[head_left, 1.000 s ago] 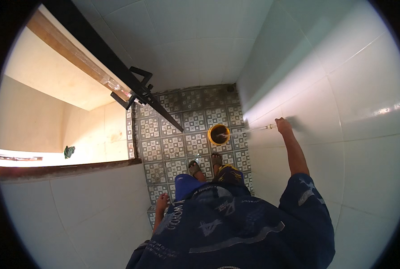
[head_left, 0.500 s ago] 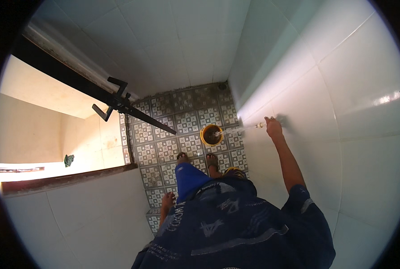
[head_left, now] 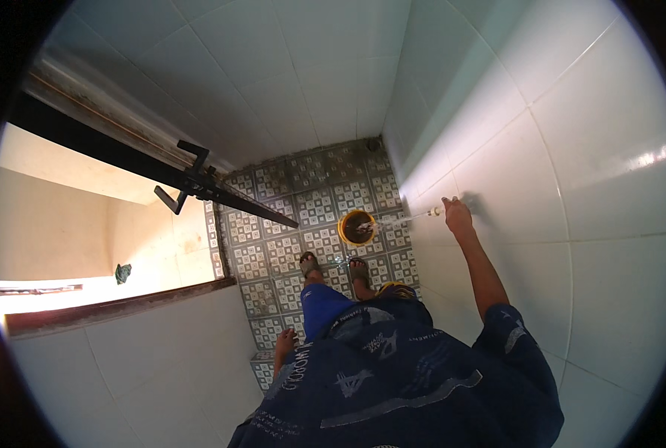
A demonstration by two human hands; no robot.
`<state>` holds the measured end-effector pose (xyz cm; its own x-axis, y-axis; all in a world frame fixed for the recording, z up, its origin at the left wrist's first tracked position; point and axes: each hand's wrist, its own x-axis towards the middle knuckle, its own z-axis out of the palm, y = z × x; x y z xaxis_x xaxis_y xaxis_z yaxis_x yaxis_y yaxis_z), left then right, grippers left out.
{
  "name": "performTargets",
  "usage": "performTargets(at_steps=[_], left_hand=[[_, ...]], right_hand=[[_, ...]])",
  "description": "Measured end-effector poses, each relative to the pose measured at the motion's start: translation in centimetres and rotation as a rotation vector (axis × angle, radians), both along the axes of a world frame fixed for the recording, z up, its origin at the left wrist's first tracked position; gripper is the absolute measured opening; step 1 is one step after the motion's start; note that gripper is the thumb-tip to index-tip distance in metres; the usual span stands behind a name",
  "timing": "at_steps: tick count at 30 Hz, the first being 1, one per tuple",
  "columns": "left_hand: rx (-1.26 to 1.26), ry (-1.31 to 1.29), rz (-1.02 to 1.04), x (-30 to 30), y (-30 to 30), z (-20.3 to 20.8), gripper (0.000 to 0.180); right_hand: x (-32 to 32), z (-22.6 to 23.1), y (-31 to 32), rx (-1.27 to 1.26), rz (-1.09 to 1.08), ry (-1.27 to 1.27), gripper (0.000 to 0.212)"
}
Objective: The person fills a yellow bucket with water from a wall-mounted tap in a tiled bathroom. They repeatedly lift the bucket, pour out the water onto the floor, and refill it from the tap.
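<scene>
My right hand reaches to the right wall and is closed on a tap, whose pale spout sticks out past my fingers. From the spout a stream of water arcs left into a yellow-rimmed bucket on the floor. Dark-looking water churns inside it; its depth I cannot make out. My left hand hangs loose by my left side, fingers slightly bent and a little apart, holding nothing.
Patterned floor tiles lie under my sandalled feet, just this side of the bucket. At left stands a dark door with a handle, beside a bright doorway. Pale tiled walls close in around me. A drain hole sits in the far corner.
The view has shifted slightly, so bucket and floor appear a little farther right. Water keeps running, my right hand stays at the tap, and my left hand still hangs down.
</scene>
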<state>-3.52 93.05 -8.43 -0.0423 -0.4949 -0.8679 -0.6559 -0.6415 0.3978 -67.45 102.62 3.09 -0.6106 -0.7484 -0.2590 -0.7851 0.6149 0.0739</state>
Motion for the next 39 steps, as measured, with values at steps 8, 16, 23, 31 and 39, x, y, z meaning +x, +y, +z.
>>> performTargets(at_steps=[8, 16, 23, 31, 39], left_hand=[[-0.022, 0.15, 0.093, -2.2, -0.7, 0.3, 0.042], [-0.072, 0.03, -0.143, -2.9, 0.9, -1.1, 0.045], [-0.086, -0.028, -0.268, -0.6, 1.5, -4.8, 0.048], [-0.071, -0.048, -0.281, -4.8, 0.1, 0.2, 0.049], [-0.08, -0.099, -0.218, -7.3, -0.8, 4.1, 0.047]], right_hand=[[-1.3, -2.7, 1.7, -0.202, 0.121, 0.153, 0.03], [-0.3, -0.1, 1.5, -0.005, -0.063, -0.02, 0.041], [-0.3, 0.1, 0.3, -0.028, -0.081, -0.072, 0.045], [-0.5, 0.3, 0.3, 0.003, -0.087, -0.094, 0.05], [-0.3, 0.1, 0.2, 0.013, -0.071, -0.051, 0.051]])
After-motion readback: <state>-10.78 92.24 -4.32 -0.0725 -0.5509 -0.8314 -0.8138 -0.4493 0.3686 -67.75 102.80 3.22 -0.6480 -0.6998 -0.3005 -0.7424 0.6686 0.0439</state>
